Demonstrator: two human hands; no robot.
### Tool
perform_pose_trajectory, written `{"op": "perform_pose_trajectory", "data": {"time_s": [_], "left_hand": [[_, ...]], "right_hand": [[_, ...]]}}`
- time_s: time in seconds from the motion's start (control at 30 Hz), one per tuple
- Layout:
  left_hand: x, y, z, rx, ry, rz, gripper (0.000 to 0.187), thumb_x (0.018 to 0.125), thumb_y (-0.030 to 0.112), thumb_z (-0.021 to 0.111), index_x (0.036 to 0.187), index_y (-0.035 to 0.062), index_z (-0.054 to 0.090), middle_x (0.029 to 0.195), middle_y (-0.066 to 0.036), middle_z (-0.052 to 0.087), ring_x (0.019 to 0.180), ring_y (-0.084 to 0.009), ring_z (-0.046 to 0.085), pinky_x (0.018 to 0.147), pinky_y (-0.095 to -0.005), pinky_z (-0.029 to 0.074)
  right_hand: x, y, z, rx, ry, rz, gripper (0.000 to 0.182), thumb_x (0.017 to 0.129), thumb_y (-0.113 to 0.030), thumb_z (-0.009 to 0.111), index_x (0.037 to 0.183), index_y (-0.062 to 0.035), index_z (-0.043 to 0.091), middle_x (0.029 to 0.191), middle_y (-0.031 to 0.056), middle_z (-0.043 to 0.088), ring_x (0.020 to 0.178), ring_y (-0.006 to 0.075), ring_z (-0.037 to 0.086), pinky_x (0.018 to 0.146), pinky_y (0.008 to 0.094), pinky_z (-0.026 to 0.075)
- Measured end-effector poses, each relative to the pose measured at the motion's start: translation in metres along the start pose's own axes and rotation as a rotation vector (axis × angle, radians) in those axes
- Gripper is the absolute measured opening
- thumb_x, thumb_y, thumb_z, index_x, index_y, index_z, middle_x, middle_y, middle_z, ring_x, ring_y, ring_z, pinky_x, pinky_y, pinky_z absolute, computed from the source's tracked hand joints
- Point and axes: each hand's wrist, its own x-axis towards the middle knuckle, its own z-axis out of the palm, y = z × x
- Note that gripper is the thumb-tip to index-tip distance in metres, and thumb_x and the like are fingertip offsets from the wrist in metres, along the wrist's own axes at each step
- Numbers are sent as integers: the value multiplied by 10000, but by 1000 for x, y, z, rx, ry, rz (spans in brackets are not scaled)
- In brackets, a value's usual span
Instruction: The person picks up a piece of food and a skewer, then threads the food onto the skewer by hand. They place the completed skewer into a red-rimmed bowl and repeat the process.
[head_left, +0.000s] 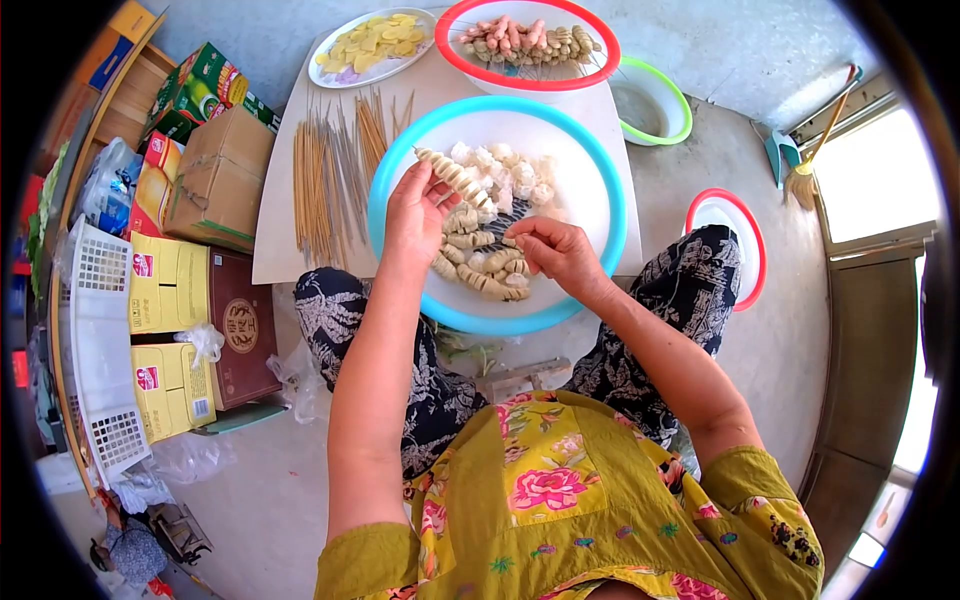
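My left hand (pixel 413 212) is closed on a skewer threaded with a pale, spiral-cut piece of food (pixel 455 178), held tilted above a white basin with a blue rim (pixel 612 190). Over the same basin, my right hand (pixel 560 254) is closed, thumb and forefinger pinched together. What lies between those fingertips is too small to make out. Below them in the basin are several greyish, ridged spiral-cut pieces (pixel 490 282). Behind these sits a heap of whitish, crumpled-looking lumps (pixel 510 170).
Bamboo skewers (pixel 320 185) lie on the table (pixel 280 235) left of the basin. Behind stand a plate of yellow slices (pixel 372 45) and a red-rimmed basin of skewered food (pixel 530 82). A green-rimmed basin (pixel 682 120) is at the right; cardboard boxes (pixel 222 175) are stacked left.
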Motion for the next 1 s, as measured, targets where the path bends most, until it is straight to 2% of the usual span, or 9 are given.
{"op": "perform_pose_trajectory", "data": {"time_s": [0.2, 0.4, 0.5, 0.6, 0.67, 0.8, 0.87, 1.0], "left_hand": [[1, 1, -1, -75, -10, -54, 252, 903, 270, 586, 1091, 105, 559, 999, -36, 575, 940, -177, 553, 835, -369, 450], [10, 0, -11, -111, 43, 17, 282, 913, 283, 566, 1118, 90, 557, 1034, -42, 569, 998, -176, 542, 882, -384, 444], [10, 5, -11, -190, 83, 35, 307, 912, 299, 568, 1139, 93, 556, 1058, -46, 561, 1025, -174, 533, 893, -389, 446], [6, 10, -8, -143, -5, 14, 335, 913, 313, 569, 1172, 101, 547, 1073, -54, 551, 1042, -179, 527, 890, -394, 450], [0, 11, -1, -76, 35, -88, 370, 903, 303, 593, 1214, 115, 523, 1073, -61, 544, 1033, -175, 523, 864, -393, 463], [-4, 6, 0, 8, -70, -89, 478, 877, 283, 641, 1282, 133, 435, 1036, -50, 545, 922, -174, 540, 784, -372, 469], [-4, 5, 0, 7, -107, -64, 479, 870, 194, 652, 1286, 121, 427, 1020, -56, 549, 907, -168, 543, 779, -355, 475], [1, 4, -7, -22, -95, -2, 444, 884, 175, 631, 1291, 141, 457, 1032, -35, 566, 952, -142, 548, 797, -341, 480]], "right_hand": [[1, 0, 0, 8, 2, 3, 127, 917, -109, 549, 970, -33, 636, 661, -30, 534, 573, 29, 478, 524, 208, 419], [0, -5, -1, 3, -34, 25, 136, 926, -108, 535, 993, -26, 621, 641, -30, 515, 567, 31, 477, 510, 203, 404], [0, -2, -5, 82, -159, 96, 142, 935, -114, 524, 998, -22, 612, 643, -23, 513, 561, 28, 470, 494, 191, 378], [-1, -5, -5, 138, -185, 110, 135, 939, -111, 520, 986, -22, 609, 652, -25, 514, 548, 23, 460, 480, 182, 355], [0, -3, -4, 196, -118, 81, 127, 937, -110, 529, 979, -24, 611, 656, -40, 508, 543, 20, 457, 479, 181, 355], [0, -3, -4, 171, -82, 80, 122, 931, -109, 539, 970, -20, 612, 654, -52, 500, 546, 18, 455, 483, 181, 360], [0, -2, -2, 166, -71, 76, 167, 938, -149, 529, 1028, -38, 617, 602, -45, 495, 512, 19, 435, 446, 179, 315], [-1, -5, -6, 186, -109, 96, 133, 923, -111, 555, 992, -18, 621, 651, -50, 507, 544, 20, 456, 501, 183, 381]]}}
